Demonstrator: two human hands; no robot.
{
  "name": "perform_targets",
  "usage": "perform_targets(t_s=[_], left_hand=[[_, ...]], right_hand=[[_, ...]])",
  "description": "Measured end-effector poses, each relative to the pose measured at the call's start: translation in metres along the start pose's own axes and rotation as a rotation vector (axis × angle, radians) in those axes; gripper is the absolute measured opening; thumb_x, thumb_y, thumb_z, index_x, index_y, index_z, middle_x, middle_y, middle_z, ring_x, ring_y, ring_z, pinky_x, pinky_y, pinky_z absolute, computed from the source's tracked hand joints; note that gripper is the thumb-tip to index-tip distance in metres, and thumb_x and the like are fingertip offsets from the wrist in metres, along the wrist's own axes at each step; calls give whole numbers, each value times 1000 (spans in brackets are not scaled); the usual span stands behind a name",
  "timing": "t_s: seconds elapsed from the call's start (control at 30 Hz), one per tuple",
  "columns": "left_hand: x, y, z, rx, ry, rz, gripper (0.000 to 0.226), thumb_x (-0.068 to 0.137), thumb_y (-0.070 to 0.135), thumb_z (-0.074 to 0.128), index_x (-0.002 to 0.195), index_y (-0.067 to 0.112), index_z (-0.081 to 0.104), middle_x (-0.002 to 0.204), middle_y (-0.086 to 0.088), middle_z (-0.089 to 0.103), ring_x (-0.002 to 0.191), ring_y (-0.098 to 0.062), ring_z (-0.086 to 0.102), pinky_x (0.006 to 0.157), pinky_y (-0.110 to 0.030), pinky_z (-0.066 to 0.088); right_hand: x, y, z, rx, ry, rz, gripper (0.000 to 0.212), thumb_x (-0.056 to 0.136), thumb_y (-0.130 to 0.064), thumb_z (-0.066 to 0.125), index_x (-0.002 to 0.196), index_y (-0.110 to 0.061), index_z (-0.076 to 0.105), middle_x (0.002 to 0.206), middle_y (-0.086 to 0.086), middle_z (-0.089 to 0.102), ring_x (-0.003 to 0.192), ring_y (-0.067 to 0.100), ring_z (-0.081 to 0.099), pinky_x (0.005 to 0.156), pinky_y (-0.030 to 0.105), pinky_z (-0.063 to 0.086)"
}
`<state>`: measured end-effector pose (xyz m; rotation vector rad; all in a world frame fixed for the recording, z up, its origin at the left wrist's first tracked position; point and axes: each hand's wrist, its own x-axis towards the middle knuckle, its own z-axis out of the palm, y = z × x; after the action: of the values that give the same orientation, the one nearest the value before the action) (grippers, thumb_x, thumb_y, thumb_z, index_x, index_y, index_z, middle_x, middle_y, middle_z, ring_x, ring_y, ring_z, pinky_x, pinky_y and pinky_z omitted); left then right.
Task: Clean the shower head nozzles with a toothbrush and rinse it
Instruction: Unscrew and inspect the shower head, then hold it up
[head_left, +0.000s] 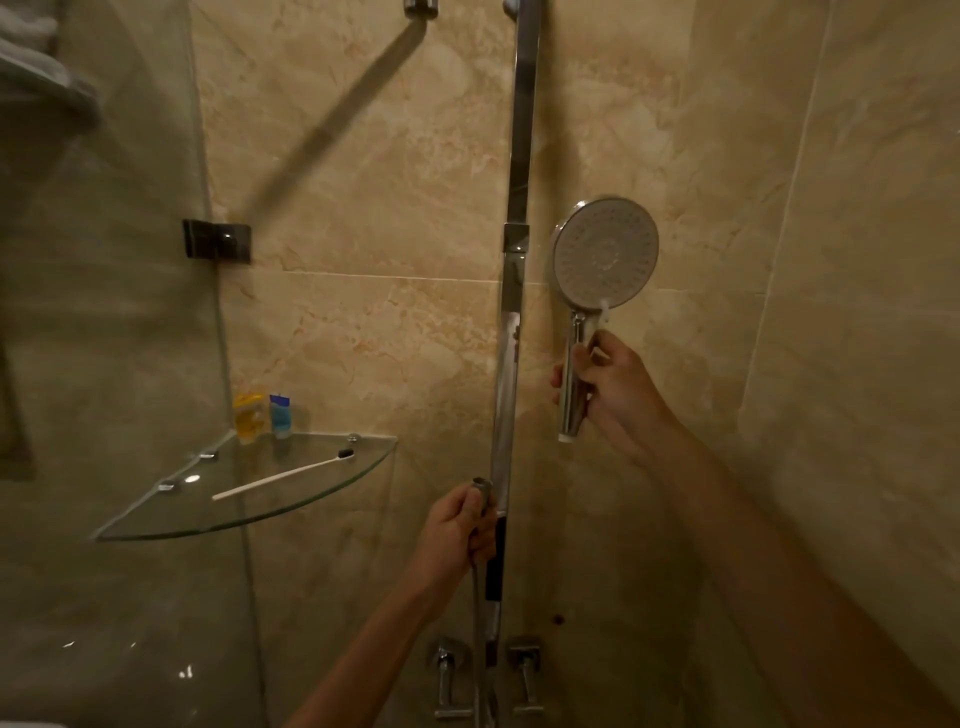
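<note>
My right hand (610, 395) grips the chrome handle of the shower head (605, 252), held upright to the right of the wall rail, its round grey nozzle face turned toward me. The handle's lower end is free of the hose. My left hand (457, 525) holds the metal hose (475, 613) just below its end fitting, lower and to the left of the shower head. A white toothbrush (283, 475) with dark bristles lies on the glass corner shelf (171, 522) at the left, away from both hands.
A chrome slide rail (514, 322) runs down the beige marble wall. Two tap handles (447, 675) sit low beside the hose. A yellow bottle (248, 418) and a blue bottle (280, 415) stand at the back of the shelf. A glass panel (104, 312) closes the left side.
</note>
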<state>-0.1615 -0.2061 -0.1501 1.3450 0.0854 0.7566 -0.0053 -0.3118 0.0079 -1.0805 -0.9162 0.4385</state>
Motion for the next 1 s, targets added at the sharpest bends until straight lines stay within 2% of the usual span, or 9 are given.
perform_targets(t_s=[0.1, 0.27, 0.4, 0.47, 0.63, 0.8, 0.9, 1.0], left_hand=[[8, 3, -1, 23, 11, 8, 23, 99, 25, 42, 84, 8, 45, 60, 2, 33, 47, -9, 29, 44, -21, 28], [22, 18, 2, 58, 16, 3, 19, 101, 21, 39, 89, 7, 45, 59, 3, 35, 48, -9, 30, 46, -22, 28], [31, 30, 8, 48, 57, 5, 21, 103, 16, 35, 87, 7, 45, 59, 2, 33, 47, -9, 30, 47, -23, 26], [37, 35, 9, 50, 69, 8, 25, 104, 16, 35, 83, 6, 45, 59, 1, 33, 47, -9, 30, 47, -24, 25], [54, 44, 9, 48, 58, 45, 23, 104, 19, 36, 88, 6, 47, 59, 2, 35, 48, -9, 32, 46, -22, 30], [71, 56, 12, 66, 54, 60, 25, 104, 24, 36, 93, 5, 49, 59, 2, 35, 50, -10, 31, 49, -24, 29], [80, 63, 15, 75, 59, 68, 26, 103, 24, 35, 93, 4, 50, 59, 2, 36, 51, -11, 32, 50, -24, 30], [87, 67, 18, 85, 76, 72, 27, 103, 23, 36, 92, 4, 51, 60, 1, 37, 51, -12, 33, 51, -25, 31]], right_hand=[[15, -18, -12, -40, 26, -10, 11, 99, -5, 48, 102, -10, 57, 83, 10, 61, 78, 25, 64, 79, 48, 54], [47, -47, -33, -107, 99, -44, 15, 98, 2, 44, 103, -6, 55, 88, 16, 55, 82, 28, 60, 75, 46, 51], [76, -68, -48, -195, 173, -75, 18, 99, 0, 44, 95, -12, 57, 81, 11, 60, 74, 25, 62, 67, 43, 53], [90, -74, -57, -216, 188, -86, 16, 99, -3, 45, 100, -13, 57, 85, 11, 62, 77, 24, 64, 70, 42, 53], [122, -85, -71, -212, 195, -99, 13, 99, -9, 47, 105, -13, 58, 91, 13, 64, 79, 24, 66, 77, 43, 55], [146, -95, -70, -124, 205, -108, 29, 99, -10, 52, 128, -10, 53, 92, 11, 65, 78, 22, 66, 69, 34, 55], [159, -106, -62, -66, 159, -116, 22, 100, -11, 51, 122, -7, 53, 87, 10, 62, 72, 20, 62, 63, 31, 55], [171, -119, -53, -61, 117, -148, 15, 101, -11, 49, 114, -5, 55, 86, 9, 61, 72, 20, 60, 67, 32, 55]])
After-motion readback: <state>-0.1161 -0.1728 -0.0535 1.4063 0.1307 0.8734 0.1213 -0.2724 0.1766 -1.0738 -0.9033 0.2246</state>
